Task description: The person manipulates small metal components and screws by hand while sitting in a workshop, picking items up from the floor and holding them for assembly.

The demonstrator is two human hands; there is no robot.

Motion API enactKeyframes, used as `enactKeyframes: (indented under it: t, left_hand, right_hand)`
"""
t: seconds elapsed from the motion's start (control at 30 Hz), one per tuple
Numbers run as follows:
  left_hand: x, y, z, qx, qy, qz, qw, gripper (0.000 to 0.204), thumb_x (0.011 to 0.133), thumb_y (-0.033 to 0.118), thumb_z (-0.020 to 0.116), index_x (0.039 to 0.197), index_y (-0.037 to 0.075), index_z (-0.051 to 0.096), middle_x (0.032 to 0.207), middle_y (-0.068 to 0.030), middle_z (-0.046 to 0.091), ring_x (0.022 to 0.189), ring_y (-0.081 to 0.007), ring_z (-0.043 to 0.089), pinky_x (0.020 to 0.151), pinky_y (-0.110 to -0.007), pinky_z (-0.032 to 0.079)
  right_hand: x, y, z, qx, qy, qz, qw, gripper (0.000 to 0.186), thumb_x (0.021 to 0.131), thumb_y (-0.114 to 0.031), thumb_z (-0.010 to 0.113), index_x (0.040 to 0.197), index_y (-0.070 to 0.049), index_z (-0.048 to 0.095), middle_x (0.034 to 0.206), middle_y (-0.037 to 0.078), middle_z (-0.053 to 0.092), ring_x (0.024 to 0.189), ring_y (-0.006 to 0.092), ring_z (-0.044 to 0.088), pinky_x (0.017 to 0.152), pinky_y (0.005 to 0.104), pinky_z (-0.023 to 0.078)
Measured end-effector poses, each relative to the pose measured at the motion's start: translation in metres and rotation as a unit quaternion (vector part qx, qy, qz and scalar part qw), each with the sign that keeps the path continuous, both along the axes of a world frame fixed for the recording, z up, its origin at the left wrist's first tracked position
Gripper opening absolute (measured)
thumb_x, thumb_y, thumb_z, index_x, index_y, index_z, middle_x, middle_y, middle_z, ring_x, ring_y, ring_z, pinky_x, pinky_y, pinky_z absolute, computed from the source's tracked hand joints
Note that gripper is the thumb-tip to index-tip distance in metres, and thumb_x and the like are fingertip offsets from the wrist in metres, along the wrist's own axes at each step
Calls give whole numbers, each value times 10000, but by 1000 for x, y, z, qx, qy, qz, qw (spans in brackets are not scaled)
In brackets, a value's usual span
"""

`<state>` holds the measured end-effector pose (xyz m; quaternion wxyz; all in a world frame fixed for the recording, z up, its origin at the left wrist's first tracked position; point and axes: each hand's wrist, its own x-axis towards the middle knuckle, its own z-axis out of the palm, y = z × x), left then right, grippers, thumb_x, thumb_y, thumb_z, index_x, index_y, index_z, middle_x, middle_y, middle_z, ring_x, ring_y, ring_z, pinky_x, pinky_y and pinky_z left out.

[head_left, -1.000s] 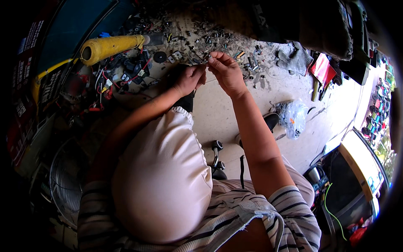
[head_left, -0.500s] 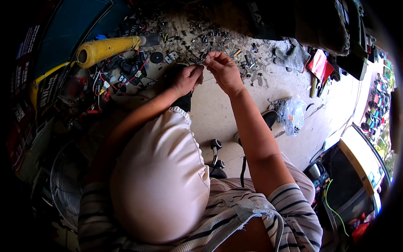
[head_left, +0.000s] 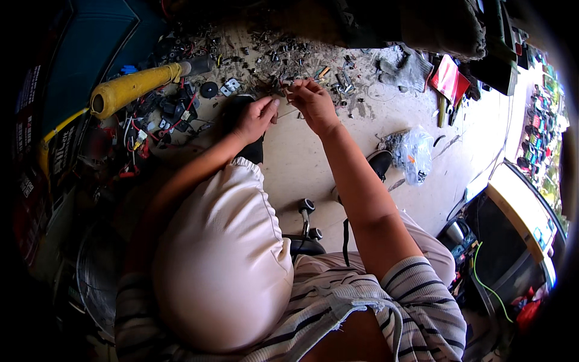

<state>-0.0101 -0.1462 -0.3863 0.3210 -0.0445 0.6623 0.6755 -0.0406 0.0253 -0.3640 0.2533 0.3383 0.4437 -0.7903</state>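
My right hand [head_left: 316,107] is reached out over the floor, thumb and fingers pinched together. At its fingertips shows a small, dark metal part [head_left: 288,90], too small for its kind to be told. My left hand [head_left: 256,120] is just to the left and a little nearer, its thumb pressed against curled fingers. What it holds, if anything, is hidden. A narrow gap parts the two hands. Beyond them, many small metal bits [head_left: 289,51] lie scattered over the pale floor [head_left: 295,163].
Left of my hands lie a yellow tube-shaped tool [head_left: 136,87], a black disc [head_left: 208,90] and a heap of wired parts [head_left: 175,111]. At the right are a grey glove [head_left: 407,71], a red sheet [head_left: 449,81] and a clear plastic bag [head_left: 415,158]. A chair caster [head_left: 306,206] stands below.
My fingertips have drawn slightly apart. The right hand is tilted more downward, still pinching the small part. The whole view has shifted a little, moving the surroundings leftward and up.
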Motion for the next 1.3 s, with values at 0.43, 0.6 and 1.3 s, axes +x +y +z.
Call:
enactKeyframes:
  t: [0.43,0.6,1.3]
  left_hand:
    - [1,-1,3,-38,83,-28,995,294,952,244,466,748,35,504,594,13,513,491,-51,440,466,-213,369]
    - [2,-1,-2,-41,59,-23,997,294,934,234,485,737,19,524,603,-37,546,555,-104,508,561,-257,420]
    - [0,-2,6,-57,106,-28,992,270,920,212,504,736,19,541,593,-69,556,534,-159,528,555,-287,432]
  right_hand:
    - [-48,16,-34,533,233,212,786,205,798,-240,597,905,-83,675,850,124,671,825,252,655,724,335,498]
    - [-82,3,-37,558,286,210,750,219,784,-246,558,867,-76,667,842,173,652,817,345,627,729,430,495]
    - [-48,-5,-34,539,272,180,777,167,739,-148,594,843,-24,634,825,174,619,794,345,597,707,415,483]
